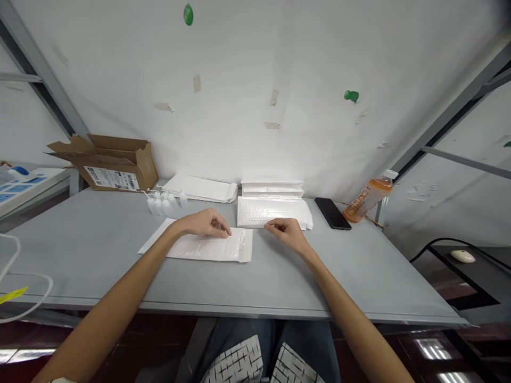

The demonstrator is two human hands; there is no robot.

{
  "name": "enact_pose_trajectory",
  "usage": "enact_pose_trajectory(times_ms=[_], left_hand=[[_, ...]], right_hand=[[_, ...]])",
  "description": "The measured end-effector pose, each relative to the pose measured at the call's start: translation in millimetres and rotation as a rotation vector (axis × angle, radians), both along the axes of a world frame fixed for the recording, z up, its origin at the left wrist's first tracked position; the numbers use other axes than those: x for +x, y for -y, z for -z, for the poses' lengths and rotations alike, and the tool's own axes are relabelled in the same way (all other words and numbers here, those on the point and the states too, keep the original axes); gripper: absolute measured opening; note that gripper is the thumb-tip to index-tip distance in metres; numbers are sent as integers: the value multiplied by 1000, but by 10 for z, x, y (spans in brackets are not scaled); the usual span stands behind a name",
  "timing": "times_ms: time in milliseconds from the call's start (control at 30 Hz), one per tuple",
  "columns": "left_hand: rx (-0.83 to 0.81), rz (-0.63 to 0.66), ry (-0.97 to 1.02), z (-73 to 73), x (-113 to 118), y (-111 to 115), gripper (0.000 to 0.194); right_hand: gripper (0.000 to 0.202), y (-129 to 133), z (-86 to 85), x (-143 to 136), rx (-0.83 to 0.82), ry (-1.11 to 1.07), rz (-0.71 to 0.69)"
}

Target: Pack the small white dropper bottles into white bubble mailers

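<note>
My left hand [208,223] is over a white padded envelope [207,247] lying flat on the grey table, its fingers bent close together near the upper edge. Whether anything is between those fingertips is too small to tell. At the near edge of a stack of white bubble mailers [273,211], my right hand [285,231] has thumb and fingertips pinched together; what they grip, if anything, cannot be made out. Small white squeeze bottles [162,205] stand in a group behind the left envelope.
An open cardboard box [115,162] stands at the back left, with more white envelopes [199,187] to its right. A black phone [332,214] and a bottle of orange drink [369,197] are at the right. A white cable [50,282] loops at the far left.
</note>
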State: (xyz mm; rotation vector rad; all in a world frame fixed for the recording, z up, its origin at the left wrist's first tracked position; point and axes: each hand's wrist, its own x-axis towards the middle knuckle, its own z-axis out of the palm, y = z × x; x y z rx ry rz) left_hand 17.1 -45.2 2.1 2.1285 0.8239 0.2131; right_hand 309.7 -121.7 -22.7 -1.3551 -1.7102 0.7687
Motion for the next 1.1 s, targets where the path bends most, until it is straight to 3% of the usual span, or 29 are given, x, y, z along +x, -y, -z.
enact_pose_trajectory(times_ms=[100, 200, 433, 567, 700, 833, 1000, 1100], left_hand=[[-70, -17, -24, -55, -144, -52, 33], [-160, -79, 29, -104, -345, -105, 30], [-221, -121, 365, -299, -912, -62, 29], [-162, -199, 548, -323, -1094, -28, 34], [-99, -341, 688, -301, -1046, -29, 35], [-72, -437, 796, -290, -951, -28, 35], [-55, -439, 782, -295, -880, -29, 35], [-77, -387, 604, -285, -723, -18, 34]], right_hand=[[32, -117, -62, -57, 64, -47, 62], [29, -346, -230, -271, 120, -35, 43], [15, -1049, -565, -1240, 74, 195, -293], [18, -1301, -622, -1734, 77, 329, -289], [25, -1430, -631, -2072, 87, 433, -301], [18, -1486, -563, -2248, 107, 501, -293], [16, -1449, -517, -2227, 84, 396, -240], [17, -1382, -561, -2046, 126, 250, -195]])
